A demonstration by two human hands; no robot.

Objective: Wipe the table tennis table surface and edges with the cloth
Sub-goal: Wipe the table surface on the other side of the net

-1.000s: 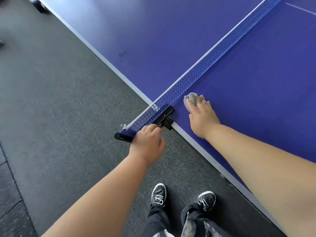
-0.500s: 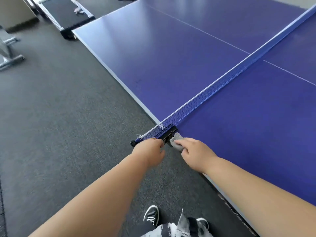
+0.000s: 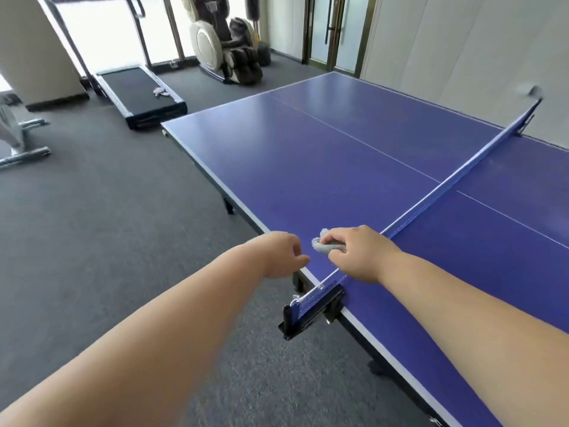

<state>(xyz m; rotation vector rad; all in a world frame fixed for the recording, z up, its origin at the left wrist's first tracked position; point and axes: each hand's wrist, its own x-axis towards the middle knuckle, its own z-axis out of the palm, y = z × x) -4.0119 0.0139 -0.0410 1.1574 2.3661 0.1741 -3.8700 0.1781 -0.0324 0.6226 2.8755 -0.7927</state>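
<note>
Head view: cloth (image 3: 323, 246) gripped at blue table (image 3: 308, 167), grey carpet (image 3: 107, 226)

cloth (image 3: 323, 245) largely concealed inside right hand (image 3: 357, 254), only a grey bunch exposed | net (image 3: 431, 204) interrupted behind that hand | table (image 3: 308, 167) cropped by right edge | far net post (image 3: 534, 97) smeared by blur | pale item (image 3: 160, 92) on treadmill (image 3: 138, 87) too small to be identified, possibly a rag

grey carpet floor (image 3: 92, 226) | treadmill (image 3: 140, 95) under bright windows (image 3: 101, 29) | massage chair (image 3: 221, 50) just right of treadmill | white pillar (image 3: 34, 50) on its left
</note>
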